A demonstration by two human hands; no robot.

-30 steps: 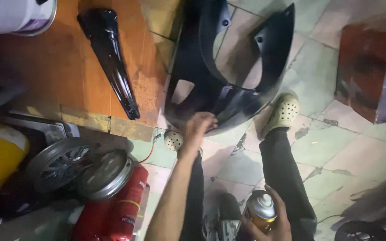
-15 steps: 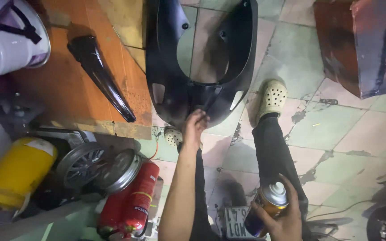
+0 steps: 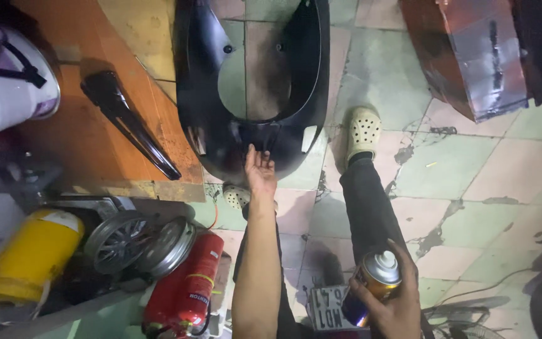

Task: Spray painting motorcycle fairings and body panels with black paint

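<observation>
The left hand (image 3: 260,171) lies flat, fingers loosely spread, on the near edge of a black scooter body panel (image 3: 221,125) resting on the tiled floor (image 3: 484,182). Near right, the right hand (image 3: 391,300) is wrapped around a spray can (image 3: 374,277). A red fire extinguisher (image 3: 186,285) lies near left.

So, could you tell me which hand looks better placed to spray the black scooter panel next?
Probably the right hand: it grips the spray can, cap end up, beside the right leg. The left hand rests on the near edge of the black panel, so it seems better suited to steadying it.
</observation>
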